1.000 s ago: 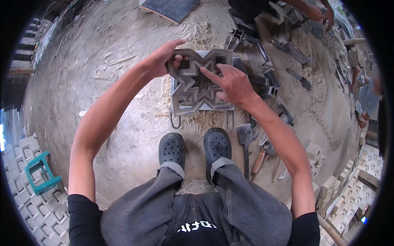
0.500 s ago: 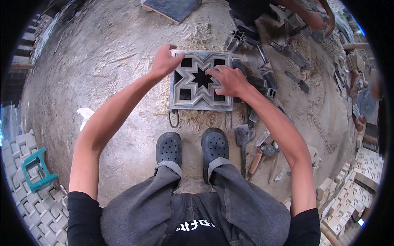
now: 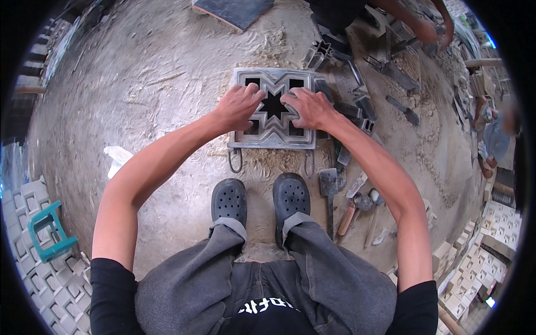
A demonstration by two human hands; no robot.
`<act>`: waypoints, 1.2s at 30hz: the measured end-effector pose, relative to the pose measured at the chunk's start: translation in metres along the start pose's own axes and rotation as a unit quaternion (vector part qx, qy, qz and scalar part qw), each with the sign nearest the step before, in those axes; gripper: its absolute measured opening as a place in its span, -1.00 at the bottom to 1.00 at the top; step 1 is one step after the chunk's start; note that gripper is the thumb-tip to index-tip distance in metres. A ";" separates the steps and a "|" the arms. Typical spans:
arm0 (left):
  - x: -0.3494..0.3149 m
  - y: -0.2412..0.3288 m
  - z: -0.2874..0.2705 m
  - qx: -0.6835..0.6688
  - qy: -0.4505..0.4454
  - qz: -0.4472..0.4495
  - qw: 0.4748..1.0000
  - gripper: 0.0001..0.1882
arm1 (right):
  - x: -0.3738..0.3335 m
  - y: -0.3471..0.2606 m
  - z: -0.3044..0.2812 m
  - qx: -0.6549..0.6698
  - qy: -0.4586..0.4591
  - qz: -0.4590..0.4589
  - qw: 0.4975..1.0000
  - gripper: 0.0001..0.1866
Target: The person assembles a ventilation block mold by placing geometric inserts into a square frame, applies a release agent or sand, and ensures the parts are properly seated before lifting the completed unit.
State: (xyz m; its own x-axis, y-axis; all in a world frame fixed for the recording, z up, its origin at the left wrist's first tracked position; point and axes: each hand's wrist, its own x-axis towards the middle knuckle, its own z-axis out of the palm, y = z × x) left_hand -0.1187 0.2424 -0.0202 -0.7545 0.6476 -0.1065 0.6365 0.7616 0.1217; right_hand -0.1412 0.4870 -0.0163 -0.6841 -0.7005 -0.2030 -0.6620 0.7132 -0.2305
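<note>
A square grey ventilation block point(image 3: 273, 133) lies on the ground in front of my feet, within a flat metal frame point(image 3: 273, 146) that has wire loops at its near edge. A star-shaped hole opens in its middle, with square holes near the corners. My left hand point(image 3: 240, 106) is curled over the block's left side, fingertips in the far-left hole and thumb by the near-left one. Across from it, my right hand point(image 3: 312, 110) grips the right side in the same way, its fingers bent toward the star's rim. Some fingertips are hidden inside the holes.
A trowel point(image 3: 403, 109), a flat scraper point(image 3: 329, 184), a wooden-handled tool point(image 3: 347, 218) and metal mould parts point(image 3: 357, 111) lie to the right. Another person's hand point(image 3: 427, 32) works at the far right. A teal stool point(image 3: 51, 231) and stacked blocks point(image 3: 53, 290) stand at the left.
My left hand has moved from the block's far-left corner nearer to me and inward onto its left side, fingers now curled. My right hand stays at the right side, nearly unmoved.
</note>
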 end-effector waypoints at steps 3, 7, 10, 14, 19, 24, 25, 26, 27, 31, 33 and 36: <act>0.005 -0.001 0.010 -0.001 -0.005 -0.027 1.000 -0.31 | 0.001 0.000 0.003 0.002 0.018 -0.005 1.000 -0.36; 0.008 -0.007 0.011 -0.006 -0.001 -0.009 1.000 -0.31 | 0.001 -0.001 0.002 0.028 -0.006 0.004 1.000 -0.32; 0.007 -0.011 0.008 -0.010 0.001 0.007 1.000 -0.31 | 0.002 -0.002 0.006 0.050 -0.006 0.000 0.999 -0.33; 0.011 -0.011 0.006 0.001 -0.006 0.005 1.000 -0.34 | 0.006 0.002 0.007 0.049 -0.012 -0.010 0.999 -0.35; 0.012 -0.010 0.017 0.021 0.001 -0.001 1.000 -0.35 | 0.013 0.006 0.013 0.005 -0.030 -0.036 0.999 -0.36; 0.017 -0.012 0.042 0.015 -0.065 0.004 0.998 -0.45 | 0.023 0.002 0.036 -0.021 -0.103 -0.014 0.994 -0.38; 0.019 -0.010 0.048 0.031 -0.071 0.004 0.997 -0.49 | 0.022 0.003 0.041 -0.025 -0.107 -0.014 0.994 -0.38; 0.022 -0.008 0.050 0.050 -0.077 0.001 0.996 -0.53 | 0.025 0.002 0.040 -0.030 -0.108 -0.015 0.994 -0.39; 0.024 -0.008 0.052 0.068 -0.082 -0.001 0.994 -0.57 | 0.028 0.001 0.039 -0.035 -0.109 -0.016 0.993 -0.40; 0.031 -0.009 0.074 0.083 -0.050 -0.010 0.995 -0.75 | 0.037 0.002 0.043 -0.070 -0.105 -0.018 0.992 -0.44; 0.034 -0.005 0.083 0.070 -0.062 -0.020 0.995 -0.76 | 0.041 0.004 0.049 -0.053 -0.111 -0.001 0.992 -0.47; 0.031 -0.005 0.095 0.034 -0.085 -0.043 0.995 -0.75 | 0.052 0.006 0.044 -0.038 -0.077 0.026 0.996 -0.52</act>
State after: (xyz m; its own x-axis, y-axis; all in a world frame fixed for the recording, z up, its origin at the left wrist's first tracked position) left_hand -0.1306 0.2609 -0.1179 -0.7729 0.5698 -0.2792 0.5837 0.8110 0.0391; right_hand -0.1676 0.4536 -0.0701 -0.6666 -0.6539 -0.3578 -0.6526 0.7439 -0.1437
